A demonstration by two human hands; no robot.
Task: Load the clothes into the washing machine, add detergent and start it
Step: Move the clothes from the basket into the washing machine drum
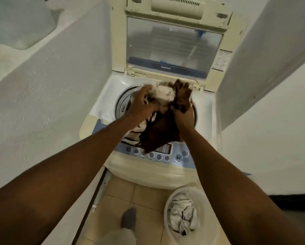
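Both forearms are stretched out; clothes [158, 121] are bunched over drum [120, 103], clutched by left hand [142, 105] and right hand [182, 114]. Soft, light load; best gripped by gathered folds.

clothes [163, 128]: brown and white bundle over drum | washing machine [153, 167]: lid up
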